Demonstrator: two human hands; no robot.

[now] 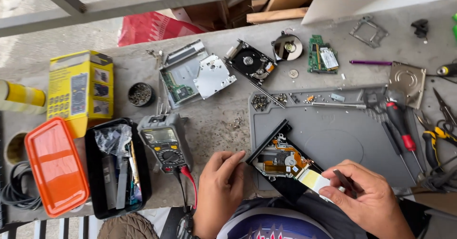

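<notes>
An opened optical drive point(282, 162) with a black bezel and exposed orange flex circuits lies tilted at the front edge of a grey work mat point(333, 134). My left hand point(218, 191) grips the drive's left end at the black bezel. My right hand point(369, 198) holds the drive's near right end by the yellow and white label, with a thin dark flat piece point(343, 181) pinched between its fingers.
A multimeter point(164, 144) with red and black leads sits left of my hands, beside an open black case point(116, 167) with an orange lid. Disassembled drive parts point(197, 74), a hard disk point(251, 61), a circuit board point(322, 54), screws, screwdrivers point(400, 124) and pliers point(435, 136) lie around the mat.
</notes>
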